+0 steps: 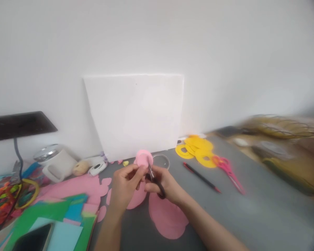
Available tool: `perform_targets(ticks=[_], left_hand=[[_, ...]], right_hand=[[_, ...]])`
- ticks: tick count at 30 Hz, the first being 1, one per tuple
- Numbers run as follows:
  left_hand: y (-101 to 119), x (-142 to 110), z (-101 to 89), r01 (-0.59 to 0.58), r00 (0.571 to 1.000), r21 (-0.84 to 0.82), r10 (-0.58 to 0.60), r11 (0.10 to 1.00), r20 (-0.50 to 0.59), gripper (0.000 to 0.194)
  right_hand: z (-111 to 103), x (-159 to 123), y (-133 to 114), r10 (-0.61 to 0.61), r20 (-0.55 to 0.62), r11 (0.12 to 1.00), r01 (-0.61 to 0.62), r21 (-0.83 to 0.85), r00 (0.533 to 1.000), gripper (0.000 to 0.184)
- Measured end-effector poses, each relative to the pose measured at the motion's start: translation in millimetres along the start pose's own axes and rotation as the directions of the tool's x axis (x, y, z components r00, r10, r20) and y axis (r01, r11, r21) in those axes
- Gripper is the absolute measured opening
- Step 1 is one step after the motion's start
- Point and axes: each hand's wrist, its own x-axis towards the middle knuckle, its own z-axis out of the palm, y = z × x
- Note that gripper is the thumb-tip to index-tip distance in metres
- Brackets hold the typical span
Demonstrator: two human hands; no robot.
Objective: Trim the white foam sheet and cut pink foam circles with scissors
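Observation:
My left hand [128, 179] pinches a round piece of pink paper [143, 157] above the grey table. In my right hand [166, 183] is a pair of black-handled scissors [157, 184], its blades pointing up at the paper's right side. Whether the blades are closed on the paper is hard to tell. Below my hands lie larger pink paper circles [170, 219], partly covered by my right forearm. Small pink offcuts [102, 213] are scattered left of my left wrist. A clear ring [162, 161] rests just behind my right hand.
Yellow paper rings [199, 148], a black pencil [202, 177] and pink scissors [230, 172] lie to the right. A white board [138, 115] leans on the wall. Coloured sheets [47, 211], a phone [34, 238] and a white mug [59, 165] are at left.

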Motion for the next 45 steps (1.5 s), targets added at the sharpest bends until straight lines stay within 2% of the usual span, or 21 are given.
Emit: perform_targets(ticks=[7,19,22,29,35,45], left_hand=[[-1.2,1.7,-4.2,0.01,1.0,-0.056,-0.011,0.998,-0.018,0.029],[-7.5,2.1,-7.2,0.014,0.998,-0.139,-0.022,0.99,-0.054,0.026],[-6.8,2.1,-6.0,-0.002,0.999,-0.112,-0.003,0.994,-0.046,0.027],[-1.6,-1.1,0.5,-0.075,0.997,0.042,0.075,0.996,-0.004,0.04],[0.0,-1.8,2.7,-0.076,0.997,0.052,0.075,0.996,0.013,0.043],[0.1,-1.9,3.9,-0.044,0.998,0.004,0.044,0.999,0.043,0.041]], right_hand=[[1.4,0.2,1.4,0.038,-0.011,0.999,-0.038,0.023,0.999,0.041],[0.5,-0.2,5.9,0.096,-0.043,0.994,-0.094,0.047,0.994,0.049],[0.3,-0.5,8.1,0.103,-0.037,0.993,-0.1,0.067,0.994,0.049],[0.5,-0.8,5.0,0.058,0.005,0.997,-0.058,0.06,0.998,0.048],[-1.4,0.8,4.0,-0.004,-0.016,0.999,0.005,0.047,1.0,0.052],[-2.0,1.3,3.9,-0.018,-0.009,0.999,0.018,0.049,1.0,0.055]])
